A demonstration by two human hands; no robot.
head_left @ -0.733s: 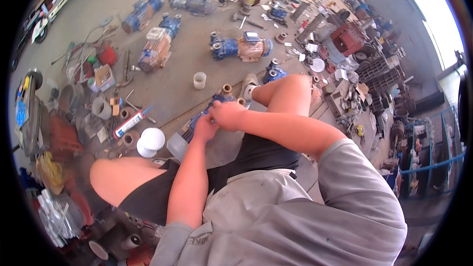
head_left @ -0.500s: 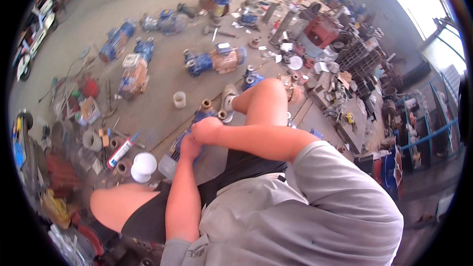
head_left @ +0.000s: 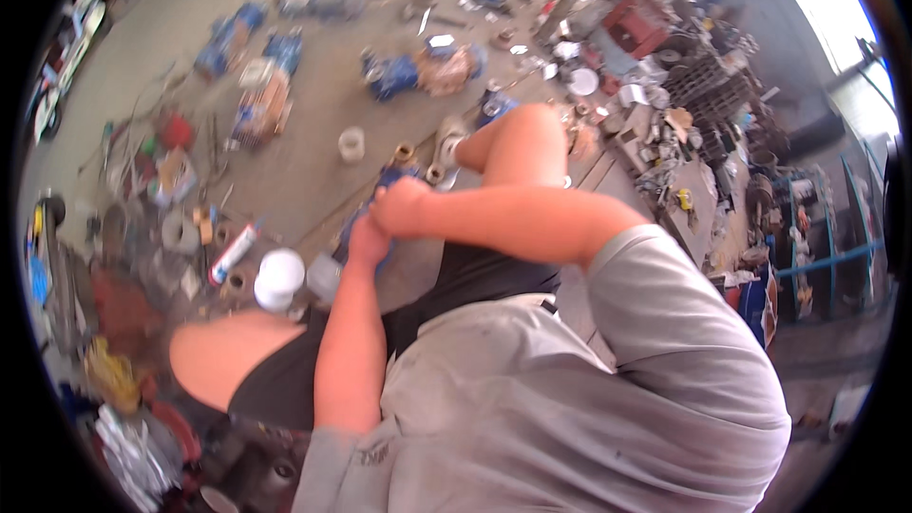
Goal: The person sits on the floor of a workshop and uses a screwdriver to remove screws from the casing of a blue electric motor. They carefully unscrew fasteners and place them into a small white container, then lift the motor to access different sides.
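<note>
My right hand [head_left: 403,209] is closed, its forearm crossing from the right above my bent knee. Directly against it, my left hand [head_left: 369,239] is closed too. Both are over a blue metal machine part [head_left: 397,176] on the floor, which shows only at its far end and edges. What lies inside my fingers is hidden. Two bronze-coloured ring openings, one of them a round fitting [head_left: 406,151], show just beyond my hands. To the left are a clear plastic container [head_left: 325,277], a white tub [head_left: 278,277] and a sealant cartridge [head_left: 234,255].
A blue and copper-coloured motor [head_left: 427,71] lies ahead, with several similar units farther left. A white cup [head_left: 351,144] stands nearer. Scrap and castings crowd the right around a red machine housing [head_left: 636,25]. At far right is a blue-framed rack [head_left: 836,261].
My view has shifted, so the floor things sit higher in the picture. Both hands stay together over the blue machine part and appear slightly higher. The picture is more blurred.
</note>
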